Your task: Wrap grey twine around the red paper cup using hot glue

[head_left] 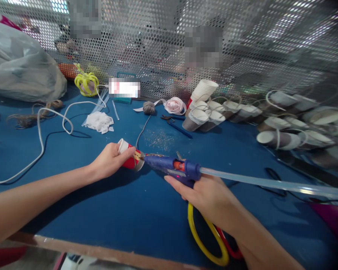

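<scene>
My left hand (111, 159) grips a red and white paper cup (132, 162) lying on its side, its base turned to the right. Grey yarn runs from the cup's base end back to a small grey yarn ball (149, 108). In my right hand (205, 191) is a blue hot glue gun (169, 167), its nozzle at the cup's base; whether it touches I cannot tell. A long clear glue stick (259, 180) sticks out of the gun's rear. Below my right wrist lie scissors with yellow and red handles (192, 225), partly hidden by the arm.
Stacked white cups (204, 90) and several wrapped cups with handles (281, 135) stand at the back right. Blue-handled pliers (180, 129), pink ribbon (175, 105), white scraps (99, 122) and a white cable (39, 138) lie about. A perforated metal screen (157, 56) closes the back.
</scene>
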The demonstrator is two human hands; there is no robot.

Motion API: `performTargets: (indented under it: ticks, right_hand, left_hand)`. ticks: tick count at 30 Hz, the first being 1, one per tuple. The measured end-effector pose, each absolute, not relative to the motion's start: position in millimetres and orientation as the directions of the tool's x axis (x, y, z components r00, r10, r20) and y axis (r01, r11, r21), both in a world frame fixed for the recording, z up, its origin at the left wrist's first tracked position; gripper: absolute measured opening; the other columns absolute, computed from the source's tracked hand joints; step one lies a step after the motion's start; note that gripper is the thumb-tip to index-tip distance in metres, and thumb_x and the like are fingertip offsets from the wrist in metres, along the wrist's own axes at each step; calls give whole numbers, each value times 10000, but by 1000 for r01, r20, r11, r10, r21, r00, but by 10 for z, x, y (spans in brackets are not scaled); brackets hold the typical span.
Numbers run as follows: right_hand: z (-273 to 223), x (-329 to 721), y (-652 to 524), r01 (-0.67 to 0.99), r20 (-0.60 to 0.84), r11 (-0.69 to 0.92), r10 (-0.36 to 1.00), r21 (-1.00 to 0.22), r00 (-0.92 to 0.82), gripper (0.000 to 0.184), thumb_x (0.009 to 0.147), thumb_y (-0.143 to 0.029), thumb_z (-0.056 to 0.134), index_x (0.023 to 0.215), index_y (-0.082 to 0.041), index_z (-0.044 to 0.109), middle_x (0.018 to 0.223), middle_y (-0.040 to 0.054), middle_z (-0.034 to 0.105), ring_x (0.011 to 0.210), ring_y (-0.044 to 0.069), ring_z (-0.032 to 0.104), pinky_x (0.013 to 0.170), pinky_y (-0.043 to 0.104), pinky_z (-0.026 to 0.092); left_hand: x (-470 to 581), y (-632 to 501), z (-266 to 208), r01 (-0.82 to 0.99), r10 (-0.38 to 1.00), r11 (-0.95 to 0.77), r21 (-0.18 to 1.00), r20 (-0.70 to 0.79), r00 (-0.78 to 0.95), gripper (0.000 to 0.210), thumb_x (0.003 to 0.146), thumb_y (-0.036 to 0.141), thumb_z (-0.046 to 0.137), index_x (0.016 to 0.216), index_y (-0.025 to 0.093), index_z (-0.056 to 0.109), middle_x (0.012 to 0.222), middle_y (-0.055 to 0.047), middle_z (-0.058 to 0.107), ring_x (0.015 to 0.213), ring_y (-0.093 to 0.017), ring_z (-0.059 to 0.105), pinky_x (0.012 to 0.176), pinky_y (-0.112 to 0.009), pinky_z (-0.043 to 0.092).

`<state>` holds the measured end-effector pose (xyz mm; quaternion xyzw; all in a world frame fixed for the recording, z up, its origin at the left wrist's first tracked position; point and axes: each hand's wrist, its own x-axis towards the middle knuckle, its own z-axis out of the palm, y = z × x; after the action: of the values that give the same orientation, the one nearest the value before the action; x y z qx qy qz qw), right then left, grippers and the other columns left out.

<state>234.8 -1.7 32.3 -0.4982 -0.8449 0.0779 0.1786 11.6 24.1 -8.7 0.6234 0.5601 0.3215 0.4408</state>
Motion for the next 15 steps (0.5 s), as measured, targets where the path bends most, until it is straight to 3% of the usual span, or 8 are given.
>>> performTargets:
  ticks: [8,15]
  right_hand:
    - [356,2317,-27,839,180,464,885,-285,-429,180,768,-330,503,779,-220,644,671,38,657,632,191,624,571,271,495]
    - [395,2324,-46,855,191,450,891,-257,-411,183,765,-317,493,713,-244,653,522,38,594,643,223,635,572,298,514]
  left_hand:
    - [111,243,-101,395,981,15,919,-89,171,439,758,526,433,595,124,508,514,40,399,480,-80,333,446,-204,273]
    - [115,253,-106,390,983,31,920,-98,154,434,754,526,442,581,129,483,507,43,386,477,-76,322,436,-198,253]
